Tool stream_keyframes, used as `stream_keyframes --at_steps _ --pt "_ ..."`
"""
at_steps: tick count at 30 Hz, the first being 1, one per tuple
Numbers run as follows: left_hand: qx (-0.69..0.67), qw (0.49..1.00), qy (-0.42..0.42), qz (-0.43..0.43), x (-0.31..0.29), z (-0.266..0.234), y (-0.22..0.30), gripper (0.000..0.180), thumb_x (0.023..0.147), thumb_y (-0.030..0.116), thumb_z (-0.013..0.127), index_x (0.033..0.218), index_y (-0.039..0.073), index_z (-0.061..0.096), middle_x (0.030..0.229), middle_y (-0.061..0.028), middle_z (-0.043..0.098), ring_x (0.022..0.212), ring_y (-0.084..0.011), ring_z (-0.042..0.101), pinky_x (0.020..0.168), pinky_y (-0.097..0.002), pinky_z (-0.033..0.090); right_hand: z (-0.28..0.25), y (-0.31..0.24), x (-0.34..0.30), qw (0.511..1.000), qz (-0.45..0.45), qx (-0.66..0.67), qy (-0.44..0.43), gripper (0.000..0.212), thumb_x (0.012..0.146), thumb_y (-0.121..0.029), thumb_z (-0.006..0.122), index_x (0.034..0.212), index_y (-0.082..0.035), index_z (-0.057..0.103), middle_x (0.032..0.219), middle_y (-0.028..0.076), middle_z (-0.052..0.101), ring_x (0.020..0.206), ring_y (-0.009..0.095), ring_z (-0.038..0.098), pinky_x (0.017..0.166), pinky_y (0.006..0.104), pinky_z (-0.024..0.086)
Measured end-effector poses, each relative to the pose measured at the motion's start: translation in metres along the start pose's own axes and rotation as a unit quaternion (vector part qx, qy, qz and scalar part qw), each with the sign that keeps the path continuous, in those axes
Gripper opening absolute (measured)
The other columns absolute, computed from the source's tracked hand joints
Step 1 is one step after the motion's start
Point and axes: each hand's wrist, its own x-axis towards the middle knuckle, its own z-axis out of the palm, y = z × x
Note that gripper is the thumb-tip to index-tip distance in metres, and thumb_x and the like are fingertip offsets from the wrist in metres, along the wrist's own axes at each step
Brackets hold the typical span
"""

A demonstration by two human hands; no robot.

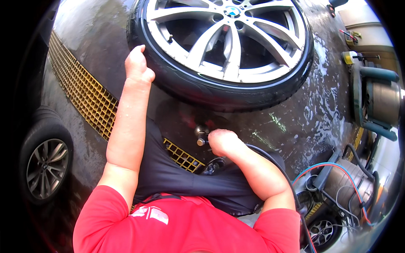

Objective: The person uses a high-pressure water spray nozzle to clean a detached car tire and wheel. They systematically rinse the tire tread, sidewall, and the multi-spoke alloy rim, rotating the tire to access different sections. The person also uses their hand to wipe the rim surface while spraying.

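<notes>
A large wheel (232,63) with silver spokes and a black tyre (236,99) fills the space in front of me. My left hand (138,65) is at the tyre's left edge, its fingers curled around the side and partly hidden. Low in front of the tyre, my right hand (223,141) is closed around an air tool (201,137) with a rounded metal head. Most of its handle is covered by my fingers. From behind that hand a black hose (270,158) curves down along my right forearm. A gap separates the tool from the tyre.
Yellow floor grating (84,92) runs along the left and under my legs. A second wheel (46,168) stands at left. Teal-framed equipment (377,101) with a metal cylinder is at right, above red and blue hoses (337,166). Foamy water (325,105) lies on the dark wet floor.
</notes>
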Motion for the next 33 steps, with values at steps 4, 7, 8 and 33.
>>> stream_keyframes --at_steps 4,7,8,33 --pt "-0.02 1.0 -0.002 -0.002 0.006 -0.001 -0.006 0.027 0.092 0.014 0.052 0.107 -0.006 0.062 0.109 -0.0202 0.068 0.103 -0.0347 0.064 0.096 -0.0467 0.049 0.002 0.0 0.002 1.0 0.006 0.006 0.011 0.024 0.073 -0.003 0.067 0.095 0.0 0.075 0.101 0.02 0.072 0.097 0.034 0.071 0.081 0.0422 0.058" --pt "-0.034 0.999 -0.004 0.0 0.009 -0.002 -0.008 0.028 0.091 0.014 0.054 0.108 -0.006 0.061 0.111 -0.0201 0.067 0.102 -0.0342 0.063 0.096 -0.0457 0.049 0.005 0.001 0.005 1.0 0.007 0.007 0.007 0.024 0.073 -0.003 0.067 0.096 0.0 0.074 0.101 0.021 0.072 0.097 0.035 0.07 0.082 0.043 0.057" --pt "-0.034 0.999 0.0 0.009 0.011 -0.005 -0.007 0.029 0.09 0.014 0.056 0.108 -0.007 0.061 0.11 -0.0202 0.067 0.1 -0.0333 0.063 0.095 -0.0446 0.049 0.006 0.002 0.006 1.0 0.005 0.004 0.008 0.024 0.073 -0.004 0.067 0.096 0.001 0.074 0.1 0.021 0.072 0.097 0.035 0.07 0.082 0.0432 0.057" --pt "0.029 0.999 0.031 0.025 0.021 -0.016 -0.019 0.058 0.087 0.016 0.061 0.131 -0.015 0.043 0.137 -0.0264 0.05 0.115 -0.0326 0.058 0.094 -0.0445 0.052 0.008 0.0 0.019 0.999 0.006 -0.022 -0.022 0.027 0.078 -0.007 0.064 0.103 0.002 0.069 0.106 0.023 0.07 0.105 0.035 0.067 0.089 0.0428 0.054"
